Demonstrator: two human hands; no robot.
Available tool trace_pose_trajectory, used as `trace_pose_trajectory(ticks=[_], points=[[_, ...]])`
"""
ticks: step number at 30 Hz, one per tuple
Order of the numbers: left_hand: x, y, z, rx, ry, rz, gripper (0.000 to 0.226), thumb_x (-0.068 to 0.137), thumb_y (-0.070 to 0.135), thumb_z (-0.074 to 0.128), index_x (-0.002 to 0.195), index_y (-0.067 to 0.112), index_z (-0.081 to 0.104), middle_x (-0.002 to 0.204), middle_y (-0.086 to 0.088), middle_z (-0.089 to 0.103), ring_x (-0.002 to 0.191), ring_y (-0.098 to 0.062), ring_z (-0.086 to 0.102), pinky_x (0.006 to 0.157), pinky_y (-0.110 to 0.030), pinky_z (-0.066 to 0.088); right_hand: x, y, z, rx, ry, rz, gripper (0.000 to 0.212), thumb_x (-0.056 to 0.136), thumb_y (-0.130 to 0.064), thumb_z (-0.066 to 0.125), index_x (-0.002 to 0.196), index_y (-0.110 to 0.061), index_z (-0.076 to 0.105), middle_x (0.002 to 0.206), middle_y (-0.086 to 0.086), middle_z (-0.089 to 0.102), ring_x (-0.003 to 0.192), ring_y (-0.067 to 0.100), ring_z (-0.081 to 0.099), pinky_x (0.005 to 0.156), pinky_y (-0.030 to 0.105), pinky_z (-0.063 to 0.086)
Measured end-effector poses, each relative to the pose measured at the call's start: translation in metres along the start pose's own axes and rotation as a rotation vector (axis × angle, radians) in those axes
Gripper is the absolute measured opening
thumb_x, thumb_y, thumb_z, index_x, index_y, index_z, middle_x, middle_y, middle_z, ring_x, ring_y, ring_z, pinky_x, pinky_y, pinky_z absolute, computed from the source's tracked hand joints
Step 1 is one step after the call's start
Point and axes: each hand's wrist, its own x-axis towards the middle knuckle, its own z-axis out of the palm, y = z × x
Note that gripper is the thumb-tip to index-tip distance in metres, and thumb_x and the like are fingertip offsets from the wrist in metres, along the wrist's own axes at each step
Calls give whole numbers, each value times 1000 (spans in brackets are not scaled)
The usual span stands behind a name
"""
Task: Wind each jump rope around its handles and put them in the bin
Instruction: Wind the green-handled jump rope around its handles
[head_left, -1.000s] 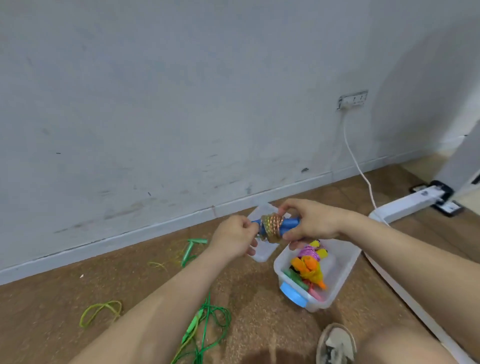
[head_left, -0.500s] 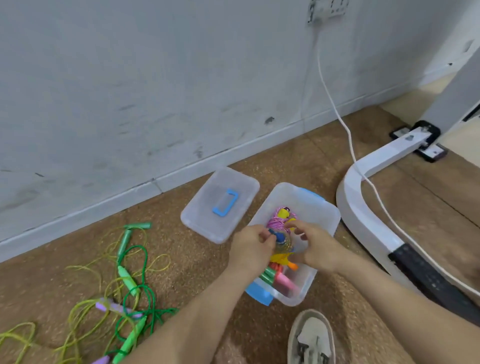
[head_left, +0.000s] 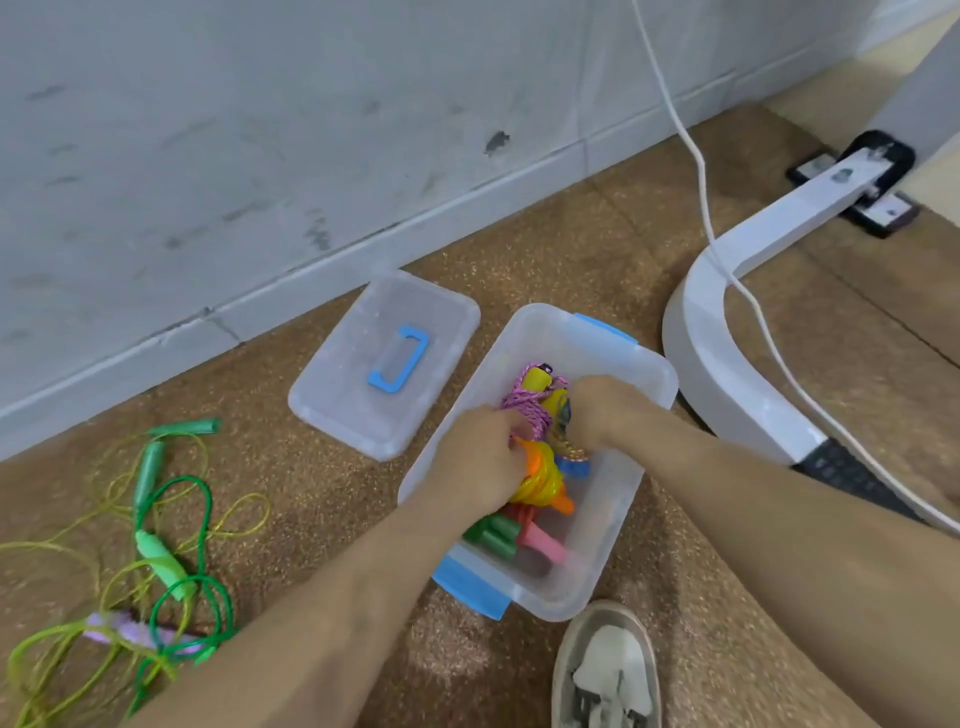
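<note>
Both hands were down inside the bin (head_left: 631, 499), a clear plastic tub with blue latches standing on the brown floor (head_left: 571, 249). The left hand (head_left: 480, 462) was curled with its fingers tucked in among the wound ropes, against the orange-handled bundle (head_left: 540, 480) wrapped in yellow cord; whether it actually gripped anything could not be told. The right hand (head_left: 605, 410) was likewise bent and pressed down beside the blue-handled rope (head_left: 569, 457), whose blue end showed just below it; its fingers were hidden, so its hold could not be told either.

Between the two hands lay a yellow-handled bundle (head_left: 537, 384) wound in pink cord. Nearer the person, at the bin's near end, green handles (head_left: 493, 535) and a pink handle (head_left: 543, 545) lay side by side.

Just to the left of the bin the clear lid (head_left: 353, 410), with its blue handle, lay flat on the floor, close to the wall (head_left: 260, 130).

Well apart on the left, loose ropes (head_left: 156, 561) were still unwound: green handles and green cord tangled with thin yellow cord and a purple handle.

To the right a white curved base (head_left: 696, 332) rested on the floor, with a white cable (head_left: 701, 171) running across it. A shoe (head_left: 605, 670) showed at the bottom edge.
</note>
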Motion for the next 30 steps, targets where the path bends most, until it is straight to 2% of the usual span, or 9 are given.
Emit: trace_pose_trajectory(ticks=[3,6,8,11,16,19,22,25,30], points=[[-13,-7,-1,-7,66,34,32,82,9,48,105,22,66,110,-5,59,105,-23,51,88,-39,45,10,-4,13,-105,-91,29,9,90,-14,56,89,-7,62,102,10,61,96,28,57,77,35,43],[-26,-14,-9,-34,145,78,32,83,6,49,104,23,66,112,0,58,107,-19,48,91,-33,42,8,-8,24,-241,-3,99,30,89,-17,58,119,-10,61,122,9,59,116,32,53,90,42,45],[-38,-21,-17,-71,192,80,31,86,5,49,102,26,65,107,6,55,102,-11,45,85,-23,37,4,-12,21,-209,153,105,25,90,-17,54,113,-13,62,118,9,62,113,32,55,87,39,47],[-64,-35,-33,-162,263,37,31,87,1,48,94,26,66,95,13,53,88,-2,47,75,-17,36,-4,-25,5,96,355,15,12,89,-16,47,95,-17,58,103,11,67,96,30,61,76,35,50],[-114,-98,-46,-272,438,-203,33,80,-3,53,83,25,71,86,16,62,76,8,53,73,-8,39,-42,-99,-23,474,505,-344,31,93,-13,46,119,-14,63,90,7,69,91,27,62,76,35,47],[-147,-151,-39,-144,377,-330,29,77,1,55,89,21,72,88,6,61,87,-10,57,81,-17,38,-59,-160,-13,494,353,-505,29,94,-16,48,119,-19,61,78,-5,59,88,22,60,73,31,44],[-186,-209,-25,-12,355,-473,33,71,13,58,101,20,68,99,-6,60,100,-29,57,91,-31,40,-65,-220,23,487,64,-571,33,93,-16,51,125,-20,58,100,-2,64,95,19,60,83,31,48],[-221,-260,-7,25,263,-695,61,71,25,64,130,19,50,120,-11,53,114,-34,50,97,-37,38,-63,-265,74,520,-200,-549,47,89,-15,58,134,-21,49,119,0,60,105,19,59,86,26,46],[-236,-284,19,-453,276,-787,99,69,29,77,148,25,18,133,-8,50,124,-28,49,95,-32,41,-58,-306,156,587,-585,-314,86,83,-15,65,153,-30,18,151,9,39,118,24,55,88,30,50]])
